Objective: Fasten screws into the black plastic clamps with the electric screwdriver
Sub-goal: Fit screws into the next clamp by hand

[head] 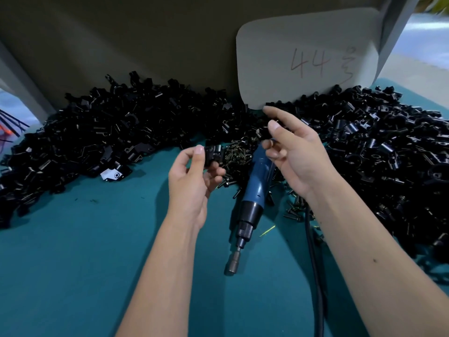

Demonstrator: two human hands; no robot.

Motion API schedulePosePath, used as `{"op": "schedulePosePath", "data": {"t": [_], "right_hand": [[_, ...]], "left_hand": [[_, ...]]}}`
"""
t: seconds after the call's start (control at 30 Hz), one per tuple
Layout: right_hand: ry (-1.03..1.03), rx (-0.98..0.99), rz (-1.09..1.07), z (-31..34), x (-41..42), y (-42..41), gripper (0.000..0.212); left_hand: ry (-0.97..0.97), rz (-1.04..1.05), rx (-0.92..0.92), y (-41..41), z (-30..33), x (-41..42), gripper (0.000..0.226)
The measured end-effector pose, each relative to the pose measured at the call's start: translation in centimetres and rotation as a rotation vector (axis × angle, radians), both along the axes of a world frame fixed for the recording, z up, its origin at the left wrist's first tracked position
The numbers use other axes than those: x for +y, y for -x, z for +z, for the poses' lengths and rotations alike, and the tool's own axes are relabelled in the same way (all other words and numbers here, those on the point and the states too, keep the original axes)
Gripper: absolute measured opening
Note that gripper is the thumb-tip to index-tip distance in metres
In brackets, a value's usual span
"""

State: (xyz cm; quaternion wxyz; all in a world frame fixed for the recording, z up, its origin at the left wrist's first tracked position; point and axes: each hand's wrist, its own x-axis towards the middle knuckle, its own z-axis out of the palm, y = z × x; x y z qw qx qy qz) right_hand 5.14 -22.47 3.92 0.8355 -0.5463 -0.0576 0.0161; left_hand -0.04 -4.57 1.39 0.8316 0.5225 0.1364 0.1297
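On teal table (pixel 73 263) | left hand (pixel 192 181) fingers pinch clamp (pixel 213 154) | right hand (pixel 294 156) fingers loose

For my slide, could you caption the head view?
Left hand holds a black clamp; right hand hovers above the electric screwdriver.

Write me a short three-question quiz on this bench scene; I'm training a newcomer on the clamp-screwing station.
1. True or false: the blue electric screwdriver lies on the teal table with its bit end toward the person.
2. What does the left hand hold? A) small black plastic clamp B) a screw C) nothing
3. Fill in: the pale card leaning behind the heaps bears the handwritten number ___.

Key: 1 true. 2 A. 3 44. Whether the right hand, whose fingers are loosely curled above the screwdriver's rear end, holds anything cannot be told.
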Motion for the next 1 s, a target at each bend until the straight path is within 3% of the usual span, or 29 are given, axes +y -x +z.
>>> {"op": "schedulePosePath", "data": {"t": [0.2,0.4,0.6,0.77,1.0], "right_hand": [[0.076,-0.012,0.055,-0.1,0.9,0.2,0.019],[0.260,-0.169,0.081,-0.4,0.6,0.2,0.027],[0.320,-0.286,0.041,-0.5,0.1,-0.2,0.035],[0.604,-0.377,-0.021,-0.4,-1.0,-0.6,0.036],[0.625,-0.425,0.030,-0.6,-1.7,-0.9,0.032]], "left_hand": [[0.006,-0.125,0.019,-0.4,0.4,-1.2,0.004],[0.017,-0.180,0.037,-0.2,0.0,-1.0,0.013],[0.030,-0.230,0.021,-0.2,-0.2,-1.2,0.027],[0.031,-0.274,-0.017,-0.2,-0.2,-1.1,0.032],[0.071,-0.323,-0.044,-0.1,-0.3,-1.3,0.029]]}}
